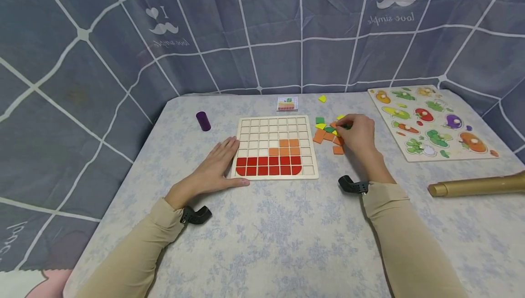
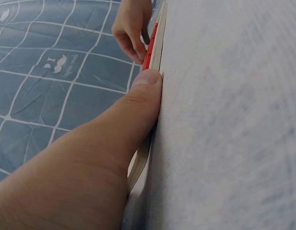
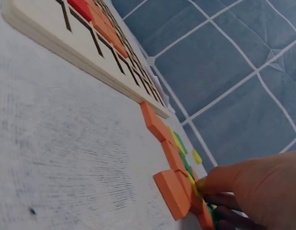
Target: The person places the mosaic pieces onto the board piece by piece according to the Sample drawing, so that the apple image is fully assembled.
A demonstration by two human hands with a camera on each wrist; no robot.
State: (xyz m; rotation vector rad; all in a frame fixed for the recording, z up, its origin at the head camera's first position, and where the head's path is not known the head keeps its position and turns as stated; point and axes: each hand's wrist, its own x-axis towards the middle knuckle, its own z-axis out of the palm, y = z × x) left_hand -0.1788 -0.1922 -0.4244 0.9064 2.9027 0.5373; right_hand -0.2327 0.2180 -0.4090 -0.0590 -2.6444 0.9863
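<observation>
A square wooden grid board [image 1: 313, 152] lies on the table, two rows of red tiles [image 1: 268, 166] at its near side and several orange tiles [image 1: 284, 143] above them. My left hand [image 1: 215, 163] rests flat at the board's left edge, fingers along the side and thumb [image 2: 147, 81] at the near corner. Right of the board, my right hand [image 1: 360, 136] reaches down into a heap of loose tiles [image 1: 320, 135] in orange, green and yellow. Its thumb and fingers bend onto the heap; I cannot tell whether they pinch a tile. One orange tile [image 3: 172, 194] lies just beside the fingertips.
Behind the board is a small picture card [image 1: 287, 104]; a yellow piece [image 1: 322, 99] lies farther right. A purple cylinder [image 1: 203, 121] is at the left. On the right are a vegetable puzzle board [image 1: 445, 127] and a gold tube [image 1: 471, 187]. Curtain [image 1: 270, 24] encloses the table.
</observation>
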